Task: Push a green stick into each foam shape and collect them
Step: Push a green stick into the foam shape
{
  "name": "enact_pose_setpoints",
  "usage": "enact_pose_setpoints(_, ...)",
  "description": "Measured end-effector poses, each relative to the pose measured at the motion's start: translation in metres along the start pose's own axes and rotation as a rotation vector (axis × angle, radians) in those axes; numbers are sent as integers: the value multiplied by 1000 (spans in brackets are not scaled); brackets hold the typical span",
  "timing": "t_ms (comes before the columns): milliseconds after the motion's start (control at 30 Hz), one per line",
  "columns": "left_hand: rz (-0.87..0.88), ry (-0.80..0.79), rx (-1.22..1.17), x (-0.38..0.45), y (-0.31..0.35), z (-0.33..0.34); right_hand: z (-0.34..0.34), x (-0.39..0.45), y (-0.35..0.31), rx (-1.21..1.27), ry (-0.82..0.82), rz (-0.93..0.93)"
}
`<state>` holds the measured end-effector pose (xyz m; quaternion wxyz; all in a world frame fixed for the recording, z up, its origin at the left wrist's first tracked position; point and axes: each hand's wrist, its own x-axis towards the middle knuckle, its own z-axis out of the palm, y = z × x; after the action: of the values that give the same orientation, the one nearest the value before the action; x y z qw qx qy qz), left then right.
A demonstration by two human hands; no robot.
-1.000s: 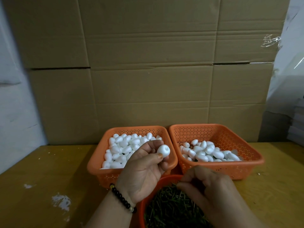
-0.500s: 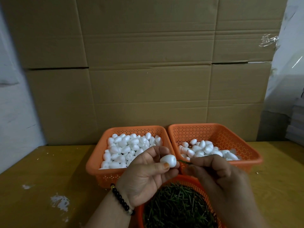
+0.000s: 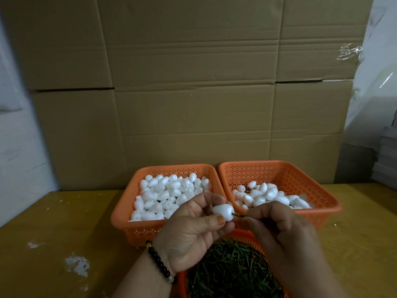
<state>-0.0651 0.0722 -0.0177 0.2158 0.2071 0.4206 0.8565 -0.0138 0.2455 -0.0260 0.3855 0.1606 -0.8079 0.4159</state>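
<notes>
My left hand [image 3: 191, 235] pinches a white foam shape [image 3: 223, 210] between thumb and fingers, above the near basket. My right hand [image 3: 283, 231] pinches a thin green stick [image 3: 238, 215] whose tip is in the foam shape's right end. Behind them, the left orange basket [image 3: 124, 214] is heaped with plain foam shapes [image 3: 169, 194]. The right orange basket [image 3: 318, 190] holds a smaller pile of foam shapes [image 3: 270, 195]. A round orange basket [image 3: 242, 233] below my hands is full of green sticks [image 3: 232, 272].
Everything stands on a yellowish wooden table [image 3: 64, 229] with white paint marks [image 3: 77, 265] at the left. A wall of cardboard boxes [image 3: 193, 93] rises right behind the baskets. Clear plastic wrap [image 3: 376, 82] hangs at the right.
My right hand rose from the stick basket with a green stick and brought it to the foam shape; its tip is now in the foam. My left hand turned the shape slightly.
</notes>
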Motion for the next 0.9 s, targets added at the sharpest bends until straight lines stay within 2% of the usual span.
enact_pose_setpoints(600,-10,48,46,-1,-3,4,0,-1,-2,-95,-41,-32)
enact_pose_setpoints(900,-16,49,66,-1,-4,4,1,0,-4,-62,-11,-53)
